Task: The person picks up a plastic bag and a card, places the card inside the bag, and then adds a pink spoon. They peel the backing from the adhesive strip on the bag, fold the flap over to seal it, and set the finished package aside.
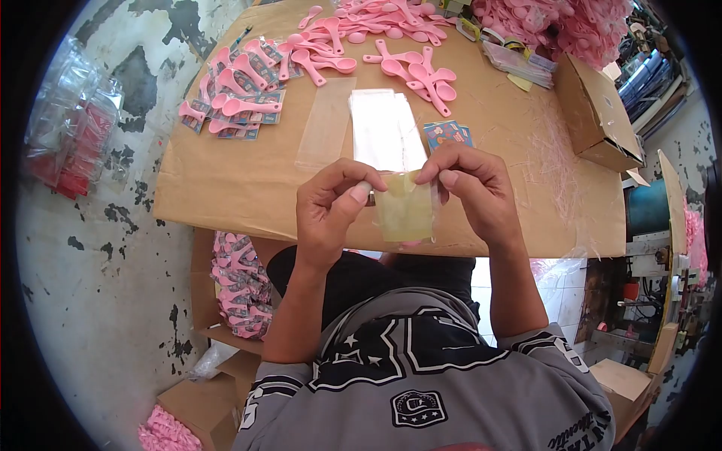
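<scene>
Between my hands, just over the table's front edge, is a clear plastic bag with a pale yellow card inside. My left hand pinches its top left corner between thumb and fingers. At the top right, my right hand grips the same bag with thumb and forefinger. A trace of pink shows at the bag's bottom edge; what it belongs to is mostly hidden. Just beyond my hands lies a stack of shiny clear bags, with a small pile of blue printed cards to its right.
Loose pink measuring spoons heap at the back of the brown-covered table. Packed spoons with cards lie at the left. A cardboard box stands on the right edge. Below left, another box holds packed spoons.
</scene>
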### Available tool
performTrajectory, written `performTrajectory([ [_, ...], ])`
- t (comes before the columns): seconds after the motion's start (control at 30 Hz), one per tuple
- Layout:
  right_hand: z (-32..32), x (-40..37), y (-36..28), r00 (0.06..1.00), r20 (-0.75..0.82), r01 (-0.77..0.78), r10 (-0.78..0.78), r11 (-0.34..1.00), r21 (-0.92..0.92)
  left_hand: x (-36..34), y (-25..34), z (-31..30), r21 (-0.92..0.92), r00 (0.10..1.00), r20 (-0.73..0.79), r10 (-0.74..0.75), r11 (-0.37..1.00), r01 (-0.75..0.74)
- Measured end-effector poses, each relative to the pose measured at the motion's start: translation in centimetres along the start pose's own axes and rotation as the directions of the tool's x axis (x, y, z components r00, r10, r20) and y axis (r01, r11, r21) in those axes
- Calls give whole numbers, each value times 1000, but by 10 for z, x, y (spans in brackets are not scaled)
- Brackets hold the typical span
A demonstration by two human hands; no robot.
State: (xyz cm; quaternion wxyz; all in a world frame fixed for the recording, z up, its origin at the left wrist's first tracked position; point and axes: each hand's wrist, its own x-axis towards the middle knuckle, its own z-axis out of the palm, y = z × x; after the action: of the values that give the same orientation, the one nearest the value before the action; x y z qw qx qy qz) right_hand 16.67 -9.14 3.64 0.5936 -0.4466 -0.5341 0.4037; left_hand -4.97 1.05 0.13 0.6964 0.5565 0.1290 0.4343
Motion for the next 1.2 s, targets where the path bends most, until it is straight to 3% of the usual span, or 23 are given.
performTrajectory([
  [0.13, 13, -1, -4, 997, -56, -53, 53, 999, 10, -2, 8, 8, 133, 998, -34, -43, 990, 47],
  [0.23, 17, 3, -5, 997, -66, -25, 24, 1000, -5, -1, 23, 19, -48, 989, -67, -129, 991, 126],
  [0.4, 19, 4, -13, 999, -37, -28, 25, 997, -71, -12, 22, 4, 173, 963, 55, -265, 952, 253],
  [0.43, 12, 4, -13, 999, -19, 26, -30, 983, -181, -14, 22, 0, 226, 957, 72, -282, 939, 260],
  [0.5, -7, 5, -14, 990, 31, 136, -135, 910, -392, -14, 31, -5, 407, 994, 50, -101, 911, 72],
  [0.53, -11, 5, -25, 986, -18, 141, -168, 873, -468, -13, 37, -9, 493, 998, 55, -9, 870, -19],
  [0.57, -18, 3, -32, 981, -72, 131, -179, 891, -435, -11, 45, -14, 596, 996, 18, 88, 799, -82],
  [0.67, -53, -12, -42, 955, -244, 60, -167, 918, -391, 4, 78, -44, 856, 906, 18, 422, 462, -233],
  [0.73, -74, -19, -45, 922, -365, -45, -124, 906, -421, 19, 93, -69, 971, 847, 34, 530, 183, -154],
  [0.77, -76, -18, -44, 908, -353, -103, -227, 694, -712, 28, 94, -80, 981, 860, 5, 510, 165, -103],
  [0.8, -77, -17, -43, 897, -305, -168, -320, 392, -905, 36, 89, -93, 988, 871, -25, 491, 145, -53],
  [0.83, -79, -17, -40, 891, -229, -233, -393, 38, -972, 40, 84, -102, 992, 879, -54, 474, 124, -6],
  [0.87, -84, -20, -27, 856, -289, -324, -429, -10, -946, 40, 79, -109, 956, 907, -186, 377, 283, 78],
  [0.97, -75, -22, -10, 850, -325, -284, -414, 161, -945, 47, 64, -90, 943, 965, -216, 148, 287, 168],
  [1.0, -64, -20, -7, 859, -421, -338, -290, 294, -894, 50, 53, -84, 917, 970, -225, 96, 357, 177],
  [1.07, -38, -11, -4, 841, -541, -459, -15, 511, -727, 63, 27, -84, 973, 981, -193, 20, 134, 189],
  [1.1, -30, -8, -2, 842, -539, -471, 15, 508, -722, 67, 18, -82, 983, 983, -182, -16, 19, 183],
  [1.17, -22, -6, 6, 839, -539, -498, 73, 501, -708, 70, 9, -77, 989, 989, -146, 16, 21, 145],
  [1.2, -24, -7, 13, 848, -530, -466, 26, 513, -721, 72, 4, -79, 992, 992, -122, 12, 18, 122],
])
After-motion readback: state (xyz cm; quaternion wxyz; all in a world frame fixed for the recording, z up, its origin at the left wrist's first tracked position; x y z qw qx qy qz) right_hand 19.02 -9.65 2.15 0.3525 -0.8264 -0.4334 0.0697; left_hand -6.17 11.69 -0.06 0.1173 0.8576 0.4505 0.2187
